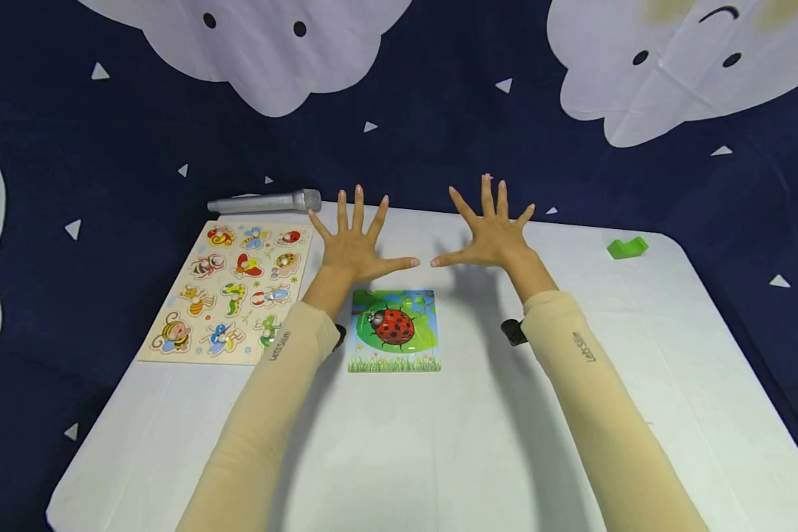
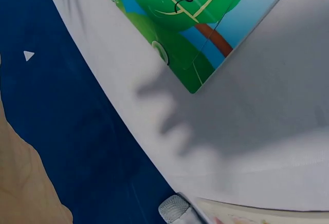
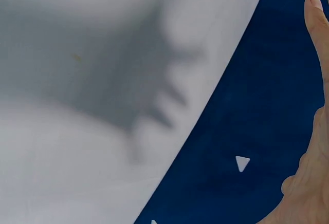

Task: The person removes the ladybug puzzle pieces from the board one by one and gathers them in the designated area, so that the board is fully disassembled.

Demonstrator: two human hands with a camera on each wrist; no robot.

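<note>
Left hand: the left hand (image 1: 352, 255) is spread wide above the desk (image 1: 691, 384), fingers straight and fanned, thumb pointing inward, holding nothing.
Right hand: the right hand (image 1: 495, 240) is likewise spread wide and holds nothing; its thumb tip is near the left one, with a small gap between.
Ladybug puzzle: the square ladybug puzzle (image 1: 394, 330) lies flat on the desk between the forearms, closer to the left one, on the near side of the hands; it shows a red ladybug on a green leaf, grass along the near edge.
Bug board: the wooden bug board (image 1: 202, 319) lies left of the puzzle and apart from it, filled with painted insects; the left forearm covers its near right corner.
Microphone: a grey microphone (image 1: 266, 202) lies beyond the board at the far edge, its head end to the right.
Green block: a small green block (image 1: 628, 248) sits at the far right.
Sleeves: both are beige, the left sleeve (image 1: 259, 421) and right sleeve (image 1: 612, 421) carrying lettering.
Backdrop: dark blue cloth (image 1: 439, 89) with white clouds and triangles.
</note>
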